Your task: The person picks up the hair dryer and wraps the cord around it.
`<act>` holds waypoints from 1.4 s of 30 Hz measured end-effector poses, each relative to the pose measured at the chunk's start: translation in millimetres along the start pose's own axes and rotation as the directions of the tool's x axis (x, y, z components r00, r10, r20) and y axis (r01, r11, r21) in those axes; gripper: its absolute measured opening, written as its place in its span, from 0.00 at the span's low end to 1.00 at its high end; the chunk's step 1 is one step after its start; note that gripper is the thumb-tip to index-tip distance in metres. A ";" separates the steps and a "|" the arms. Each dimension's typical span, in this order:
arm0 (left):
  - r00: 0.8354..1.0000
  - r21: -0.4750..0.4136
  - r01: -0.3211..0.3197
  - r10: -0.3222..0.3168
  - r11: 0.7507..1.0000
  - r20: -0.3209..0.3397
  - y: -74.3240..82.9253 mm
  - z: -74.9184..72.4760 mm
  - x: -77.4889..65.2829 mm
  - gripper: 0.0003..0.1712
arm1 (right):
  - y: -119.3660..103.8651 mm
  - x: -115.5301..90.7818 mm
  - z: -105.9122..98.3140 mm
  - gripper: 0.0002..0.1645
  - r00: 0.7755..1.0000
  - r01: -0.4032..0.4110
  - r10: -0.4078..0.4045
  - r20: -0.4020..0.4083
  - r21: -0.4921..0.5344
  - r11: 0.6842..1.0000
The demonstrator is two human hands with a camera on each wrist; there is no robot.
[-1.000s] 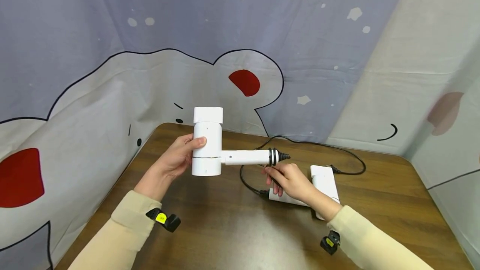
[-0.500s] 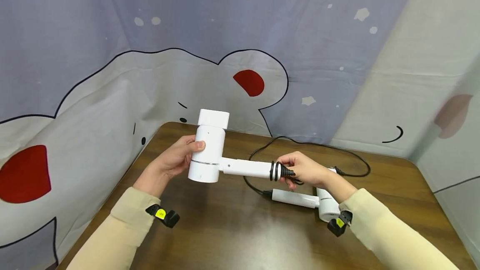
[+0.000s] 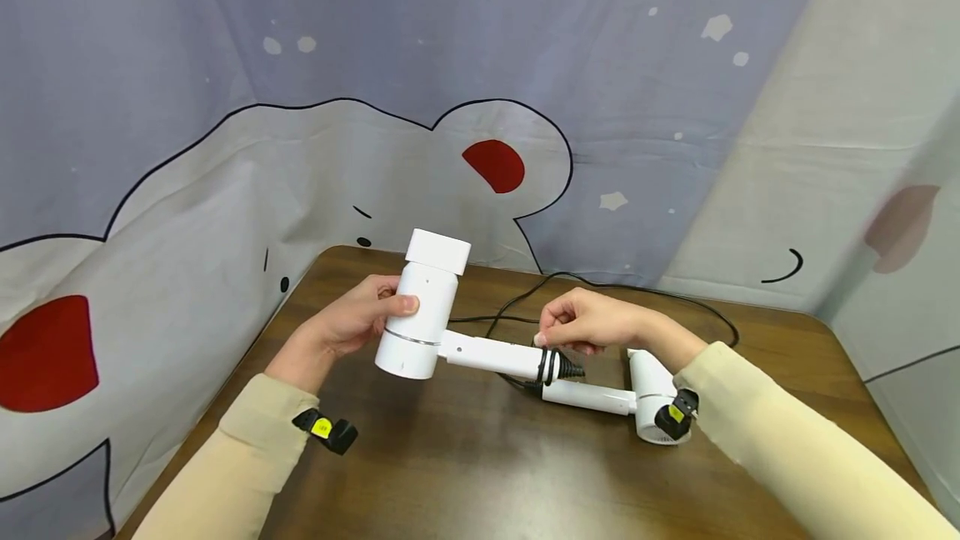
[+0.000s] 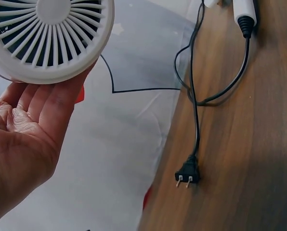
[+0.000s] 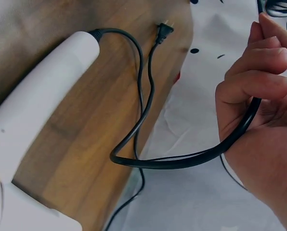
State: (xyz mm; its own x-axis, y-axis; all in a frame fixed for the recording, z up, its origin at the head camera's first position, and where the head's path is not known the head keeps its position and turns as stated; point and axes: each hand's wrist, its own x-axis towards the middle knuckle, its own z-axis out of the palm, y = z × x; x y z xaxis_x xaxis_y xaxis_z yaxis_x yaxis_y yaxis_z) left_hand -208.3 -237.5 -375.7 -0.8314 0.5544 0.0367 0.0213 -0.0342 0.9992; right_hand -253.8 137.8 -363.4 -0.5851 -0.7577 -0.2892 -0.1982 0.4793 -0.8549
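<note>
A white hair dryer point(image 3: 427, 298) is held up over the table by my left hand point(image 3: 352, 315), thumb across the front of its barrel. Its handle point(image 3: 487, 354) points right and slightly down, with turns of black power cord point(image 3: 550, 366) round the end. My right hand point(image 3: 592, 319), just above that end, has its fingers curled round the cord point(image 5: 182, 163). In the left wrist view, the round slotted grille point(image 4: 52, 38) shows above my left hand. The cord's two-pin plug point(image 4: 188, 171) is toward the lower middle of that view.
Another white hair dryer point(image 3: 656, 394) lies on the wooden table point(image 3: 465, 473) at the right, partly behind my right arm. Its black cord point(image 3: 637, 286) curves along the table's back. A printed curtain point(image 3: 337, 173) hangs close behind the table.
My right hand has passed from below the handle end, round its right side, to above it, bringing the cord along. The held hair dryer has tilted, its handle end dropping.
</note>
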 end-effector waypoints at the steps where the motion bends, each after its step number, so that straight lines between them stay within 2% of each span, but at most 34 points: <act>1: 1.000 0.006 0.003 -0.003 1.000 0.003 0.5 0.3 0.6 0.26 | -2.8 0.4 -0.5 0.13 1.000 -0.012 0.012 0.005 -0.013 1.000; 5: 1.000 0.043 0.022 -0.022 0.999 -0.015 2.4 2.4 3.3 0.31 | -13.1 1.7 -2.7 0.14 0.999 -0.042 0.042 0.002 -0.054 0.998; 12: 0.994 0.084 0.053 -0.044 0.995 -0.098 1.7 5.2 8.5 0.34 | -26.2 1.1 -4.1 0.18 0.999 -0.040 0.036 -0.034 -0.123 0.992; 17: 0.982 0.087 0.053 -0.036 0.995 -0.184 -1.8 5.2 8.9 0.35 | -33.8 -1.8 -4.4 0.19 0.995 -0.010 -0.008 -0.098 -0.186 0.982; 21: 0.968 0.095 0.045 -0.020 0.994 -0.249 -3.0 5.9 9.7 0.33 | -36.2 -4.9 -5.3 0.20 0.983 0.022 -0.064 -0.172 -0.237 0.971; 24: 0.955 0.092 0.048 -0.019 0.995 -0.295 -3.4 6.0 11.3 0.32 | -37.0 -8.0 -3.6 0.20 0.963 0.062 -0.133 -0.235 -0.290 0.955; 29: 0.924 0.070 0.061 -0.029 0.996 -0.380 -2.8 6.5 13.0 0.30 | -37.0 -14.3 7.0 0.17 0.910 0.127 -0.247 -0.334 -0.341 0.932; 31: 0.912 0.067 0.055 -0.022 0.996 -0.409 -2.2 7.2 13.4 0.29 | -35.4 -16.7 13.9 0.15 0.893 0.140 -0.261 -0.366 -0.325 0.935; 37: 0.888 0.054 0.036 -0.007 0.998 -0.460 1.7 11.2 14.2 0.28 | -24.7 -20.4 37.6 0.12 0.850 0.159 -0.253 -0.462 -0.233 0.959; 39: 0.878 0.032 0.029 -0.010 0.999 -0.478 3.8 13.2 14.5 0.28 | -19.8 -19.5 45.8 0.12 0.834 0.178 -0.251 -0.492 -0.190 0.965; 42: 0.865 -0.013 0.015 -0.020 1.000 -0.501 6.0 15.7 14.9 0.27 | -11.5 -16.4 59.5 0.13 0.822 0.203 -0.241 -0.517 -0.130 0.970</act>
State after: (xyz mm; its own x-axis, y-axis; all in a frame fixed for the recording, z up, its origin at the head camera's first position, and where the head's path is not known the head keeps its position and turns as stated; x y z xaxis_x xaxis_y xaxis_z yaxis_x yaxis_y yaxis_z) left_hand -211.8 -216.4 -368.9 -0.9979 0.0642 0.0037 0.0014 -0.0361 0.9993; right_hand -195.1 118.4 -374.5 -0.8390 -0.5094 0.1912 -0.4137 0.3689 -0.8323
